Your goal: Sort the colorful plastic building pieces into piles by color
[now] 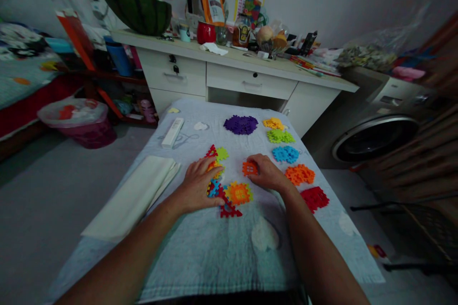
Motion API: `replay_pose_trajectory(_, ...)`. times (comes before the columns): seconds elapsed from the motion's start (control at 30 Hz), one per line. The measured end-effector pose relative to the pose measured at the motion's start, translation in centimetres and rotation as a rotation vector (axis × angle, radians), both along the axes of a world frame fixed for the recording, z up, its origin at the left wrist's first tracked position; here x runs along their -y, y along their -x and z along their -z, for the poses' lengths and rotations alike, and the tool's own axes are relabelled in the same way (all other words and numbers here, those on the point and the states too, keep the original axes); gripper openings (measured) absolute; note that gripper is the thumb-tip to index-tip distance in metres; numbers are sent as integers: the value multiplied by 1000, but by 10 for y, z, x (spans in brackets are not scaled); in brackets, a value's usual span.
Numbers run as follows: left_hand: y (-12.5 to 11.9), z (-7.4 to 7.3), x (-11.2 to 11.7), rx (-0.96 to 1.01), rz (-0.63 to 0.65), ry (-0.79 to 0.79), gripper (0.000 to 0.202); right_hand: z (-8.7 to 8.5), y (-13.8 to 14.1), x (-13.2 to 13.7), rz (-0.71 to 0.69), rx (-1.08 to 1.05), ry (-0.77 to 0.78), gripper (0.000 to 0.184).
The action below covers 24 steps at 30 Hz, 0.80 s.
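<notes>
My left hand (196,183) curves over the left side of a multicoloured cluster of interlocking plastic tiles (229,207), thumb at its near side and fingers at its far side. The cluster has red, yellow, blue and orange parts, and the hand hides some of them. An orange-yellow square tile (239,193) lies at its right, and a green tile (222,153) at its far end. To the right, apart from the cluster, my right hand (265,171) pinches an orange window-patterned tile (249,167) at its right edge, close to the cloth.
Sorted tiles lie in piles: purple (241,125), yellow (274,123), green (281,136), blue (285,154), orange (299,174) and red (314,198). A white power strip (173,132) and folded pale cloth (132,195) lie left. A cluttered desk (232,59) stands behind.
</notes>
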<state>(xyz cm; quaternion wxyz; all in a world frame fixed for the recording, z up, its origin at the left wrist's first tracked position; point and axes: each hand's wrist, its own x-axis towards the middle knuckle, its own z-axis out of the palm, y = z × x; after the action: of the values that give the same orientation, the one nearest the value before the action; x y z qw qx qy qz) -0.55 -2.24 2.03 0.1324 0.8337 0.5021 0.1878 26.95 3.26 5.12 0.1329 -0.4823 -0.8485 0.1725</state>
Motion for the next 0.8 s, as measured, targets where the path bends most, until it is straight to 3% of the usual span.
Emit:
replay_pose_trajectory(0.2,-1,6,-4,15,-55,-90,66,-15,-39,-1,104,24,-85,50)
replay_pose_trajectory(0.37,-2,8,-6,15,-102,-135,56,-23,-70,11,216,182,-62,53)
replay_pose_trajectory(0.57,-3,9,-8,22,-148,-195,51,-28,-78,28,282,330,-48,49)
replay_pose_trajectory(0.8,-1,11,-10,9,-201,-214,47,-25,-77,27,375,399,-35,42)
